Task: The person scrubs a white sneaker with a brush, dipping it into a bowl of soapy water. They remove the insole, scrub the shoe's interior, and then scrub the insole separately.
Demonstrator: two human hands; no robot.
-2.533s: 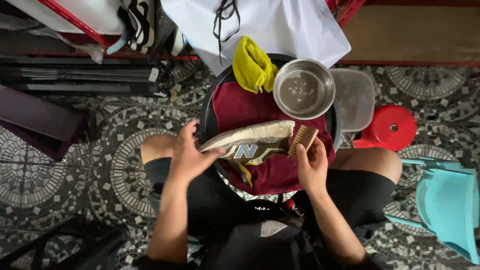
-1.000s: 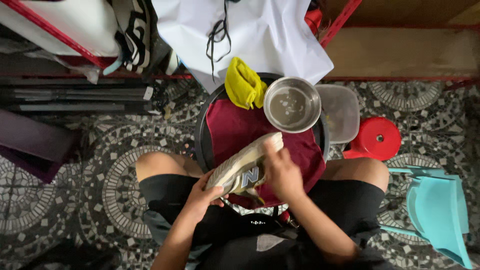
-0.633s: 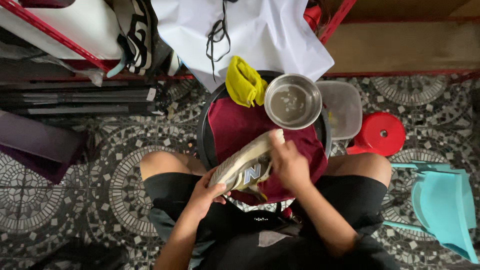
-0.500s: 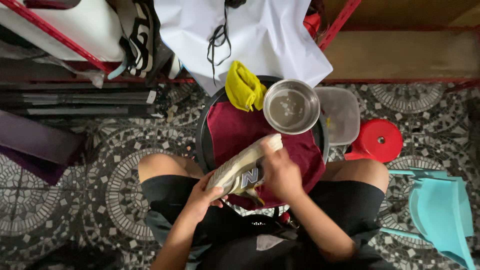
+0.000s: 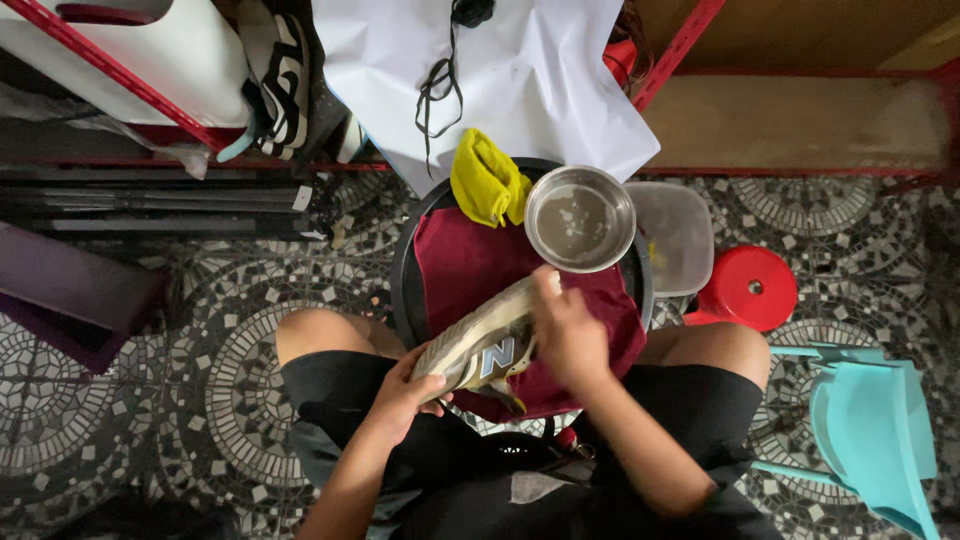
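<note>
Left hand (image 5: 400, 395) holds heel end of tan shoe (image 5: 478, 340), fingers wrapped tight. Right hand (image 5: 565, 335) rests on shoe top near toe, fingers curled over it (anything inside that hand, cannot tell). Shoe tilted, sole showing, over dark red cloth (image 5: 470, 265) on round black tub (image 5: 402, 290). Metal bowl (image 5: 580, 218) with murky water just behind, yellow cloth (image 5: 487, 185) beside it. Red stool (image 5: 752, 290) off to right.

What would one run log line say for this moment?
left hand: holds sneaker heel | right hand: on sneaker toe end | under: maroon cloth | beside: metal bowl, yellow cloth
</note>
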